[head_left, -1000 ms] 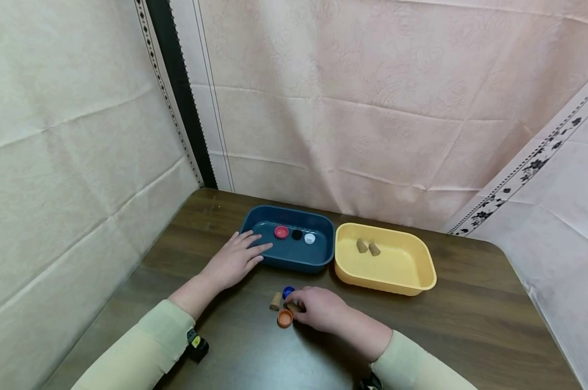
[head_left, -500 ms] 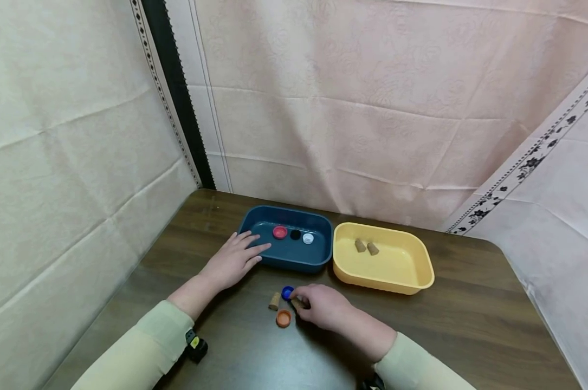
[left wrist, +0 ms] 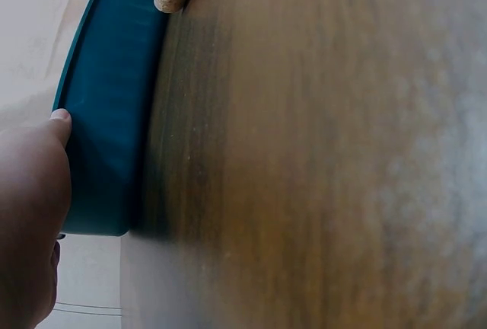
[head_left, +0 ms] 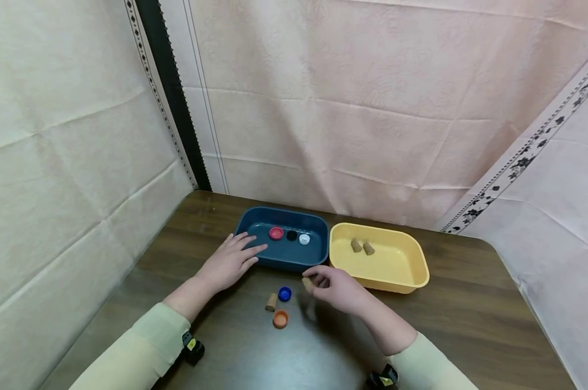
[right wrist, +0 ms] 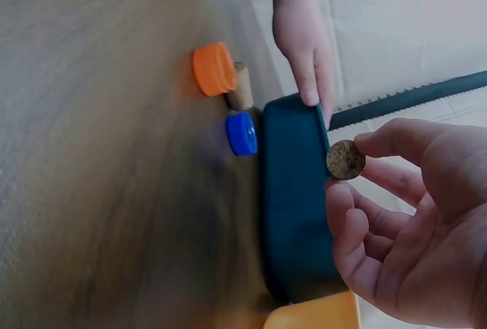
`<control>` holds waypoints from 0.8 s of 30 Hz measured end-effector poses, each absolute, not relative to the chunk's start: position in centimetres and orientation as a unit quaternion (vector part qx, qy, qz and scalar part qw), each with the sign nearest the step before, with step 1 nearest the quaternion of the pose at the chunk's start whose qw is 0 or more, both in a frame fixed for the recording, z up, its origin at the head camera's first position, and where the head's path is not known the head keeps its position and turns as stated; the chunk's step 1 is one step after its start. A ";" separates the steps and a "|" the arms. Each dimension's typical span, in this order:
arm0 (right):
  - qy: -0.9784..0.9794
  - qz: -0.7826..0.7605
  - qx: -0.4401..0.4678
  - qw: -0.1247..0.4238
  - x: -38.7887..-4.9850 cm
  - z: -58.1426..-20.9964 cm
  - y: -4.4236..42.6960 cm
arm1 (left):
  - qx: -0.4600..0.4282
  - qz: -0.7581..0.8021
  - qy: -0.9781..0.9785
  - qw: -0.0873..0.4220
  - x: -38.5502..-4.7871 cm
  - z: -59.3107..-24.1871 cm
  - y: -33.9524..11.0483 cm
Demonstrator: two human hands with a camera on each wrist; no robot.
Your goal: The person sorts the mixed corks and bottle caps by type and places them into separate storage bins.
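My right hand (head_left: 341, 291) pinches a cork stopper (head_left: 307, 283) between thumb and fingers, above the table in front of the two bins. In the right wrist view the round end of that held cork (right wrist: 346, 160) faces the camera. My left hand (head_left: 227, 264) rests with fingers spread at the near left rim of the dark blue bin (head_left: 289, 265); its thumb (left wrist: 61, 119) touches the rim in the left wrist view. On the table between the hands lie another cork (head_left: 271, 302), a blue bottle cap (head_left: 284, 294) and an orange bottle cap (head_left: 280, 319).
Inside the dark blue bin are a red cap (head_left: 276, 233), a black cap (head_left: 291, 235) and a white cap (head_left: 304, 239). Beside it stands a yellow bin (head_left: 381, 285) with two corks (head_left: 355, 246) in it. Cloth walls (head_left: 362, 135) enclose the table's back and sides.
My right hand has picked up a cork from among the loose pieces and moved it up and right, toward the bins. The left hand stays on the dark blue bin.
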State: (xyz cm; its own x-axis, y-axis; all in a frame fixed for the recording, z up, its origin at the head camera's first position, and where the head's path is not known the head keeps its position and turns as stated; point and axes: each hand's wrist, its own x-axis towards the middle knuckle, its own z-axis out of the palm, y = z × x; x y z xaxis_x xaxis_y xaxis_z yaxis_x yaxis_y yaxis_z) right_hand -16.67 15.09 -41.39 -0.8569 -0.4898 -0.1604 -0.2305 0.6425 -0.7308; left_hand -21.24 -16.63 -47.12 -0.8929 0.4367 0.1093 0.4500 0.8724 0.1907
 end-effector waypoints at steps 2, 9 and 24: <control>0.886 -0.382 -0.200 0.173 -16.7 -41.2 15.4 | -0.231 -0.106 -0.967 0.033 -21.3 -47.2 -16.7; 0.877 -0.407 -0.181 0.181 -17.3 -40.6 16.4 | -0.232 -0.104 -0.967 0.035 -21.3 -47.1 -16.7; 0.878 -0.399 -0.147 0.219 -21.0 -35.9 22.2 | -0.231 -0.115 -0.966 0.030 -21.3 -47.0 -16.7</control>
